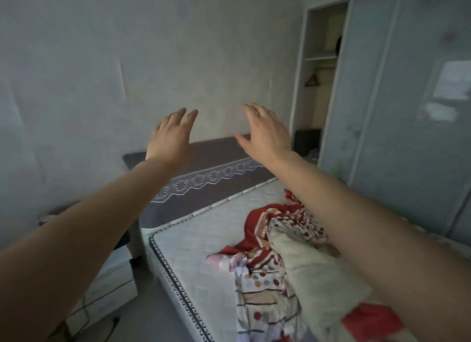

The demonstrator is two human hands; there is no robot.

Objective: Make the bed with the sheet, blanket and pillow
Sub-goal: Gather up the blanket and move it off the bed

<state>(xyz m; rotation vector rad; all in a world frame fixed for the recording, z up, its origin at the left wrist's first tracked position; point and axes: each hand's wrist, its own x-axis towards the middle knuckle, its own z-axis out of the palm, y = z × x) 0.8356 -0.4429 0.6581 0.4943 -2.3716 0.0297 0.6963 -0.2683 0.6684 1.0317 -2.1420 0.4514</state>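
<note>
Bedding (pixel 275 242) lies bunched on the mattress (pixel 204 239) — above it, left hand (pixel 172 135) and right hand (pixel 267 135) spread wide, holding nothing.

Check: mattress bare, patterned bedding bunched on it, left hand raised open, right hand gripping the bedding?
No. In the head view the right hand is raised and open too, clear of the patterned bedding. Left hand open, mattress bare: correct.

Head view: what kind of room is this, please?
Most likely a home bedroom: a bare white mattress with a dark headboard against the wall, crumpled red patterned bedding lying on it, and a tall wardrobe with sliding doors, partly open.
</note>
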